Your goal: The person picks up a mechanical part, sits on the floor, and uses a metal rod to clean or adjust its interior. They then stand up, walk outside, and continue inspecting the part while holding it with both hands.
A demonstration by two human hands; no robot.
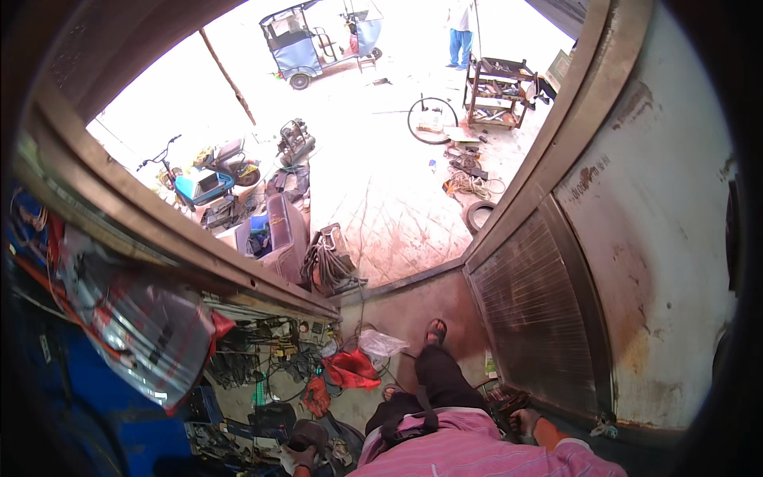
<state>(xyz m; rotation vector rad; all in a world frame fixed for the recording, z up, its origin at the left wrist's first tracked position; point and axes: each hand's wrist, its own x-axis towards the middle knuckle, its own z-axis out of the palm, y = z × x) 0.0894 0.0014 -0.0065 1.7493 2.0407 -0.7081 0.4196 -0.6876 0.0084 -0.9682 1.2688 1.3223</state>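
I stand at the doorway of a cluttered workshop, looking down past my pink striped shirt (469, 449) and dark trousers (433, 381); my sandalled foot (435, 330) is planted forward on the brown floor (413, 306); my left hand (298, 459), in a pale glove, hangs low at the bottom edge, its fingers curled against a dark rounded thing (308, 436) that I cannot identify, and whether I truly grip it or only touch it I cannot tell; my right hand (524, 421), also gloved, is down at my right side, fingers bent in among a small heap of rusty metal parts (502, 399) at the foot of the ribbed metal shutter (532, 310), though whether it has closed on any piece I cannot tell; just left of my feet lie a red cloth (350, 370) and a crumpled clear plastic bag (380, 343), with tangled cables and tools (270, 358) spread beyond them; outside on the bright pavement stand a blue three-wheeled vehicle (306, 40), a loose bicycle wheel (431, 121), a wooden rack of tools (501, 91) and a person in blue trousers (459, 36) far off.
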